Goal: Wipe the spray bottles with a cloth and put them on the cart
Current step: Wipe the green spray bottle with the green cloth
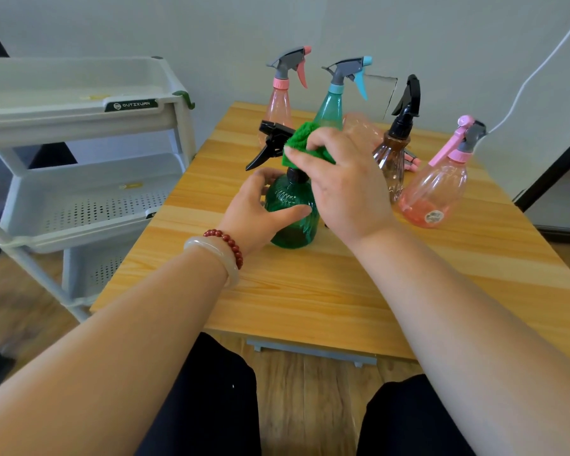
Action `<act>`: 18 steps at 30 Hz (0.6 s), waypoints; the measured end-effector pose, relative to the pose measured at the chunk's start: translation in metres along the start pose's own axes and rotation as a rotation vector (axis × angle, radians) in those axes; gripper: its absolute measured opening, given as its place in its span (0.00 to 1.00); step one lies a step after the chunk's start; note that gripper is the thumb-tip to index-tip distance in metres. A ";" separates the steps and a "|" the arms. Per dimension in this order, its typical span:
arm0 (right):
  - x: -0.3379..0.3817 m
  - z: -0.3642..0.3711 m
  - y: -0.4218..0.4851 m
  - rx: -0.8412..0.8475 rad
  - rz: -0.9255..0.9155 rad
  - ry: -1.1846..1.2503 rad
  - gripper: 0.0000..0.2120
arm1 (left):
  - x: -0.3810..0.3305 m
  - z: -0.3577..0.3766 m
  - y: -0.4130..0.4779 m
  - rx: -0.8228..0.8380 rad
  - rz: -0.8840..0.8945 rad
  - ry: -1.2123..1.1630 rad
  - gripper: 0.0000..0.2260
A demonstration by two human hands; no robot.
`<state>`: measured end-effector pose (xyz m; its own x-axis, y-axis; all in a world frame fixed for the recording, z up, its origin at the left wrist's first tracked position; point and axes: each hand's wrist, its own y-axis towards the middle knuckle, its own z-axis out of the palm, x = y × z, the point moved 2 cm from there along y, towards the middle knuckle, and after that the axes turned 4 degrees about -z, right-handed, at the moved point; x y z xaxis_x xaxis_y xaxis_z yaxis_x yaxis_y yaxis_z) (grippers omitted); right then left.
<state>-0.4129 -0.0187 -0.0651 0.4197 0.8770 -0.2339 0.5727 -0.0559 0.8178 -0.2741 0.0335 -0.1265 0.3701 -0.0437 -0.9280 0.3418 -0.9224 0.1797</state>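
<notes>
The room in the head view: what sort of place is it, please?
Probably a plain room in a home or a small office: a wooden table stands near a bare pale wall, a white plastic cart stands beside it, and the floor looks like wood.

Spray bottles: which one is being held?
The dark green bottle with the black trigger: left hand grips it, right hand holds a cloth against it.

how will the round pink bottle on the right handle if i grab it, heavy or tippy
Probably light: the round pink spray bottle looks see-through and mostly empty. Its wide base on the table should resist tipping, though empty it may slide when pushed. The smooth plastic might be slippery.
</notes>
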 end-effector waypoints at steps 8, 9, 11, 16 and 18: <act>0.001 -0.005 -0.020 0.165 0.062 0.154 0.14 | 0.001 0.001 -0.001 0.007 0.006 -0.034 0.24; 0.001 -0.005 -0.018 0.145 0.074 0.147 0.14 | 0.000 0.001 -0.001 0.007 0.007 -0.027 0.24; 0.004 -0.003 -0.019 0.112 0.107 0.143 0.14 | -0.001 0.000 -0.002 0.007 0.005 -0.014 0.24; 0.005 0.002 -0.037 0.181 0.182 0.233 0.13 | -0.001 0.000 -0.003 0.000 -0.002 -0.004 0.24; 0.001 -0.004 -0.035 0.174 0.195 0.258 0.14 | -0.001 0.000 -0.003 0.002 -0.006 -0.003 0.25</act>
<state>-0.4354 -0.0140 -0.0921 0.3545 0.9320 0.0760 0.6202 -0.2952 0.7268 -0.2757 0.0359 -0.1265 0.3657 -0.0387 -0.9299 0.3423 -0.9235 0.1731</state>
